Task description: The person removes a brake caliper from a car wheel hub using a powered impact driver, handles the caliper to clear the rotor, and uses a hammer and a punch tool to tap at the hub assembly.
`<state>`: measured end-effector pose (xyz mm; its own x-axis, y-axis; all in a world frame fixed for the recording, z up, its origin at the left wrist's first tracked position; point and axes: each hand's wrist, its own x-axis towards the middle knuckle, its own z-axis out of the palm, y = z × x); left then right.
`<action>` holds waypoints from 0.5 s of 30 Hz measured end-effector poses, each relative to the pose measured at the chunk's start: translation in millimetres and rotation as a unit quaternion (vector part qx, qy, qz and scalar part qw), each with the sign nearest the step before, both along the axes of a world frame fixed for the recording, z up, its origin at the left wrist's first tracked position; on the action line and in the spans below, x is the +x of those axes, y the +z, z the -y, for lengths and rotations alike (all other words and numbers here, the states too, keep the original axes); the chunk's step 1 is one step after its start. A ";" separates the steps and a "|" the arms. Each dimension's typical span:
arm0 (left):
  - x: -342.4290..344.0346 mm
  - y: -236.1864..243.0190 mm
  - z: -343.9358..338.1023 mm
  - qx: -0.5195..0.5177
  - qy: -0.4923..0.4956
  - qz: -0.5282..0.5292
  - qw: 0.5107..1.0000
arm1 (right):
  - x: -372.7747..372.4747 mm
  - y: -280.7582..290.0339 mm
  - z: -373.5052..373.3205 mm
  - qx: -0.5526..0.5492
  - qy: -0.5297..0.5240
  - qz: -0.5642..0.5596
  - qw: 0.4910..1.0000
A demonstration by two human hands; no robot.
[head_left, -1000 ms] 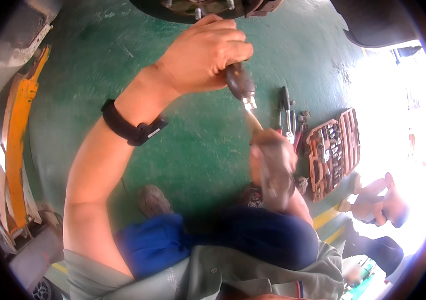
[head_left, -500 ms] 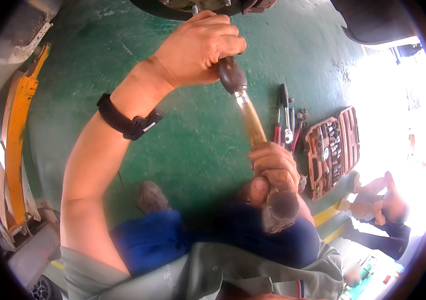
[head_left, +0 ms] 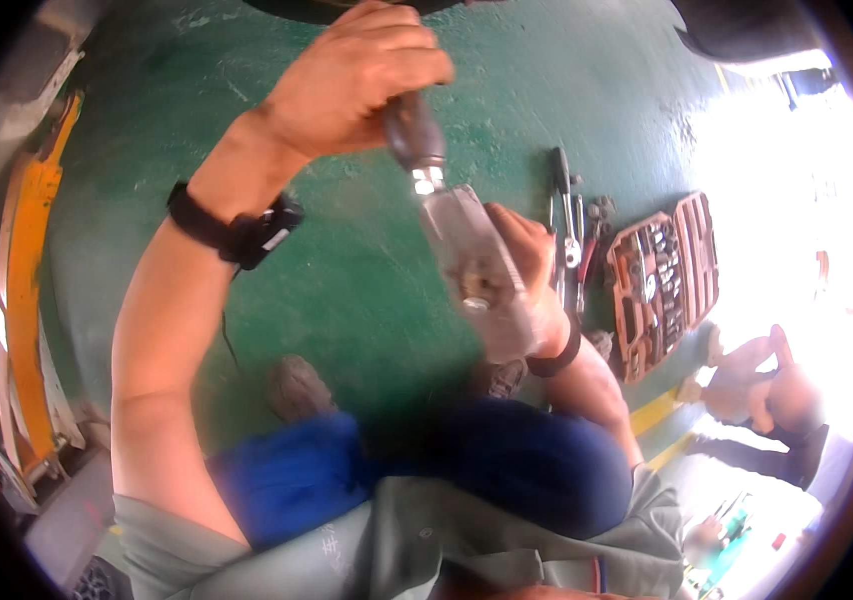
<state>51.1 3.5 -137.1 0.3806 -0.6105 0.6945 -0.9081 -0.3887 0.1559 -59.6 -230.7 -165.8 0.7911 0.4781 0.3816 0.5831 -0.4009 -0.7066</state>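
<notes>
My left hand (head_left: 357, 75) is closed round a dark-handled striking tool (head_left: 414, 132), possibly a screwdriver or chisel. Its handle, with a shiny metal end, points back toward me. The tool's far end is hidden behind the hand, by a dark round part (head_left: 317, 8) at the top edge. My right hand (head_left: 527, 245) grips a hammer (head_left: 482, 275) close under its blocky, worn metal head. One face of the head is at the tool's metal end; whether they touch is unclear through the blur. The hammer's handle is mostly hidden.
Ratchets and pliers (head_left: 572, 235) lie on the green floor to the right, beside an open socket set case (head_left: 647, 290). An orange metal frame (head_left: 27, 290) stands at left. A dark panel (head_left: 747, 45) overhangs the upper right. Another person (head_left: 777, 400) is low at the right.
My right hand has swung the hammer up and left, bringing its head from near my knee to the tool's metal end. My left hand and the tool appear shifted slightly left and up.
</notes>
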 end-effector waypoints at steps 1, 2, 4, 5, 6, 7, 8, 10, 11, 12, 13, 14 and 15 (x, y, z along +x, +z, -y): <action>-1.7 -2.0 2.3 0.001 -0.006 -0.001 1.000 | -11.5 -13.5 1.5 -0.029 -0.025 0.049 0.998; -3.0 0.8 1.6 0.002 0.000 0.004 1.000 | -16.4 -14.1 1.2 -0.012 -0.024 0.102 0.994; -4.7 -2.2 6.9 -0.009 0.000 -0.012 1.000 | -30.5 -20.3 18.8 0.001 -0.018 0.194 0.981; -4.3 -0.4 9.1 -0.009 0.001 -0.010 1.000 | -39.5 -18.0 25.0 0.016 -0.015 0.189 0.982; -4.5 1.6 11.2 -0.008 -0.001 -0.014 1.000 | -38.0 -22.0 22.9 0.111 0.024 0.162 0.980; -4.0 3.3 12.3 -0.006 -0.003 -0.018 1.000 | -35.3 -24.9 17.5 0.205 0.063 0.133 0.968; -2.8 2.0 6.4 -0.005 0.001 -0.019 1.000 | -28.0 -18.1 8.4 0.097 -0.010 0.117 0.988; -1.0 -9.4 -3.9 0.015 0.020 -0.002 1.000 | -5.8 -15.1 -1.4 -0.068 -0.010 0.035 0.997; -3.8 -11.5 -4.3 0.020 0.016 -0.004 1.000 | -12.8 -20.2 -7.2 -0.057 -0.013 0.075 0.995; -4.9 -9.8 -0.7 0.006 0.020 -0.003 1.000 | -18.2 -22.1 -1.3 -0.027 -0.015 0.108 0.994; -3.4 -6.0 1.4 -0.008 0.024 -0.002 1.000 | -20.4 -22.7 4.0 0.004 -0.016 0.140 0.990; -2.3 -8.0 4.7 -0.003 0.026 -0.023 0.999 | -19.0 -25.1 6.7 0.046 -0.020 0.176 0.983; -1.5 -10.3 4.4 -0.006 0.026 -0.025 0.999 | -17.4 -26.6 5.7 0.088 -0.019 0.209 0.974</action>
